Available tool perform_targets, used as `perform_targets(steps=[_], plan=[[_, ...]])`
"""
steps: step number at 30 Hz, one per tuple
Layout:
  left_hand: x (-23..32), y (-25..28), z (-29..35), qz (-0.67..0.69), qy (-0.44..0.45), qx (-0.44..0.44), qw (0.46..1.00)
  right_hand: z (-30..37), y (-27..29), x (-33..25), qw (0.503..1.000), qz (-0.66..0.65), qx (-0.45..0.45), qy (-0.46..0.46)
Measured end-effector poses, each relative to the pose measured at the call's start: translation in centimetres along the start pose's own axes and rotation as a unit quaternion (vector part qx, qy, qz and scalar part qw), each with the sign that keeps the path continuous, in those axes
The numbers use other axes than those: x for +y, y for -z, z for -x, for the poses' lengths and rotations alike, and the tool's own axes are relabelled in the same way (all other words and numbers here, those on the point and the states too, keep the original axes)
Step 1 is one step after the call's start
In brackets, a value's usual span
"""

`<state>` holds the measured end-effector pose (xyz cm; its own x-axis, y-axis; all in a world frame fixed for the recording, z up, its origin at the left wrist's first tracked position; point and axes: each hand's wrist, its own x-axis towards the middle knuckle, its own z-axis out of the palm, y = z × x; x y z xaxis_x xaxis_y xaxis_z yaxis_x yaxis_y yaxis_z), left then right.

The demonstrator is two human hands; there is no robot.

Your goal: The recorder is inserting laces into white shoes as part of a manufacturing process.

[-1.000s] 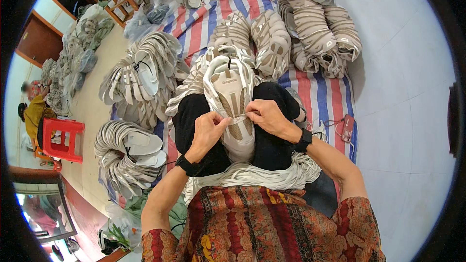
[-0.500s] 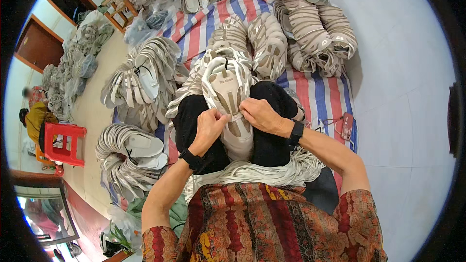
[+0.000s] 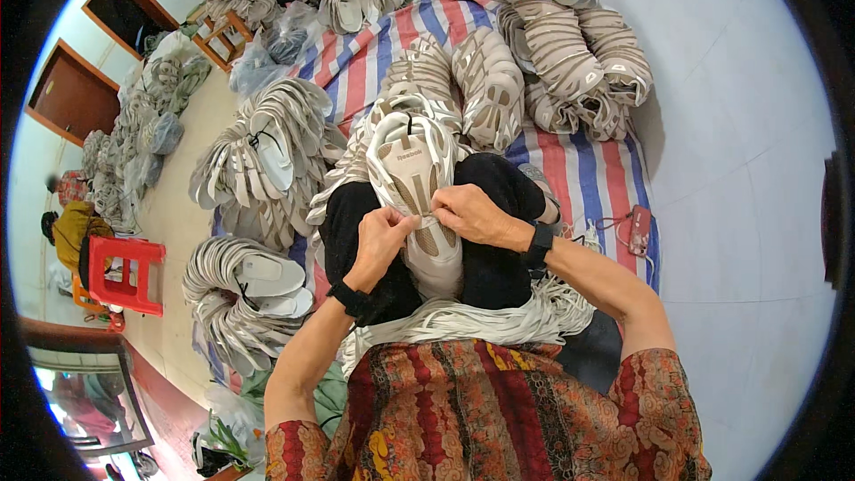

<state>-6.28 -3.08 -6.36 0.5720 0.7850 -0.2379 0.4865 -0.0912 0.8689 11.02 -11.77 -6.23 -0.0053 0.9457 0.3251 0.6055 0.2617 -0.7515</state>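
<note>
A beige and white shoe upper (image 3: 412, 166) rests between my knees, toe toward me, in front of a row of similar stacked uppers (image 3: 420, 76). My left hand (image 3: 382, 237) pinches at the left side of its lacing opening. Across from it, my right hand (image 3: 474, 212) pinches at the right side. A thin white shoelace seems to run between the fingertips, largely hidden by them. A thick bundle of loose white shoelaces (image 3: 472, 321) lies over my lap. A black cord (image 3: 409, 122) loops through the upper's far end.
Tied bundles of shoe parts (image 3: 267, 144) stand on the striped sheet (image 3: 614, 180) at left, and more stacked uppers (image 3: 565, 49) at far right. A red power bank (image 3: 638, 230) with a cable lies at right. A red stool (image 3: 129, 274) and another person (image 3: 73, 233) are at left.
The view has shifted slightly. Both hands stay at the upper's lacing opening, pinching in nearly the same places; the right hand's fingertips have come a little nearer the left's.
</note>
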Motion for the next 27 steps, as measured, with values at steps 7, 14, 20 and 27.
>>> perform_targets(steps=[7, 14, 20, 27], plan=[[-0.1, 0.4, 1.3, 0.037, -0.052, 0.014, 0.998, 0.4, 0.5, -0.6, 1.000, -0.001, 0.019, 0.006], [1.3, -0.6, 1.8, -0.073, -0.289, 0.091, 0.950, 0.1, -1.2, 0.0, 0.998, 0.041, 0.043, -0.001], [1.0, -1.0, 1.2, -0.087, -0.289, 0.095, 0.949, -0.5, -0.2, -0.5, 0.999, 0.017, -0.003, -0.030], [0.1, 0.0, 0.9, -0.254, -0.366, 0.091, 0.891, -0.8, 1.2, -1.4, 0.993, -0.051, -0.068, -0.079]])
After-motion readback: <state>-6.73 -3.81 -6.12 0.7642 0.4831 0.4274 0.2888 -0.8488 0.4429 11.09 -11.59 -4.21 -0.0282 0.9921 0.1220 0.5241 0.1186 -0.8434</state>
